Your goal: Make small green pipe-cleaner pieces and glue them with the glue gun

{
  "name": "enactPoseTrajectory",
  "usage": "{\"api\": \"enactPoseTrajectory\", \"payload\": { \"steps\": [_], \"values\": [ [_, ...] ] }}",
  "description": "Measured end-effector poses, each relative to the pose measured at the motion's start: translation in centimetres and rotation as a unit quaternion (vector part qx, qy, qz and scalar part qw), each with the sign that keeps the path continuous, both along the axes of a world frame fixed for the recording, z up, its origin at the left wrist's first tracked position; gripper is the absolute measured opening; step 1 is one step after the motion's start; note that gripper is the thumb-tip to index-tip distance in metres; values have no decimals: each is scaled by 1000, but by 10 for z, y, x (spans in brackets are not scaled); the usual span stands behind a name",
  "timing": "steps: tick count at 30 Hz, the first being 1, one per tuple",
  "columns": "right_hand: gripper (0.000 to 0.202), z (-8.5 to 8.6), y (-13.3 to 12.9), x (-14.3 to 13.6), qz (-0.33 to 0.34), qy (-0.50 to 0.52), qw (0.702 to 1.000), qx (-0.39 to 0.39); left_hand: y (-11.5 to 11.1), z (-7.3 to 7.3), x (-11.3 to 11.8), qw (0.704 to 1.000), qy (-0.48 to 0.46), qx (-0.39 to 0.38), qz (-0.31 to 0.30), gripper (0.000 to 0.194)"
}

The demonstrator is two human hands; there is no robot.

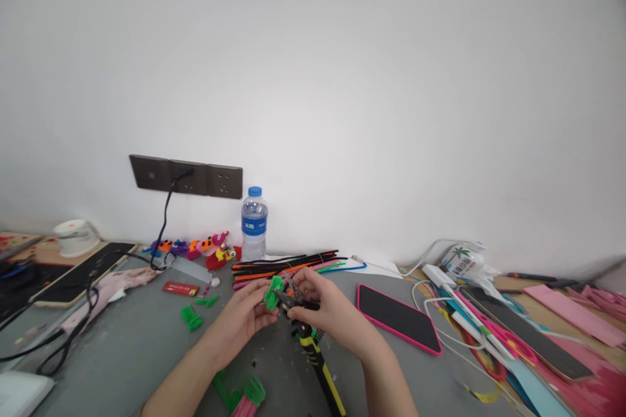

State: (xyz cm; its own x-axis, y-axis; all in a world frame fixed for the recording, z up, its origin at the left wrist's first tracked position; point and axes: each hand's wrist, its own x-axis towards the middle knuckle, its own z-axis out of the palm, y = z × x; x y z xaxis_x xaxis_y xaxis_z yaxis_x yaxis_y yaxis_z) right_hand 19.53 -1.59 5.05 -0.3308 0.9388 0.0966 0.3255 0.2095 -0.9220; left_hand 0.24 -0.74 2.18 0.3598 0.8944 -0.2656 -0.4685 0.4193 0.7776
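Note:
My left hand [248,310] pinches a small green fuzzy pipe-cleaner piece [274,293] between thumb and fingers. Around the pliers [320,365], near their head, the fingers of my right hand [320,296] are closed. The metal jaws touch or almost touch the green piece; whether they bite on it I cannot tell. One black-and-yellow handle slants down toward the front edge of view, and the other is partly hidden by the right hand. On the grey table to the left lies another green fuzzy piece [191,318]. A green-and-pink pipe-cleaner piece [253,392] is at the front.
Behind the hands lies a bundle of black and orange pipe cleaners [288,264], beside a water bottle [254,225]. A pink-edged phone [398,318] is at right, near cables and scissors [521,352]. Colourful fuzzy figures [208,246] line the wall; a black cable [165,221] hangs left.

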Motion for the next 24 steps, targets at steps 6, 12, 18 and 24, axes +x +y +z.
{"api": "enactPoseTrajectory", "payload": {
  "steps": [6,12,18,24],
  "values": [
    [27,0,-1,0,-1,1,1000,-2,0,-2,1,1000,-5,3,-19,22],
    [26,1,-1,0,2,-9,1000,-7,-2,1,0,999,-5,-1,-35,26],
    [25,3,-1,1,9,-6,1000,-11,-1,0,-1,1000,-8,-1,-28,30],
    [25,5,-2,1,13,11,1000,-21,1,0,-1,1000,-22,-5,-20,32]
  ]
}}
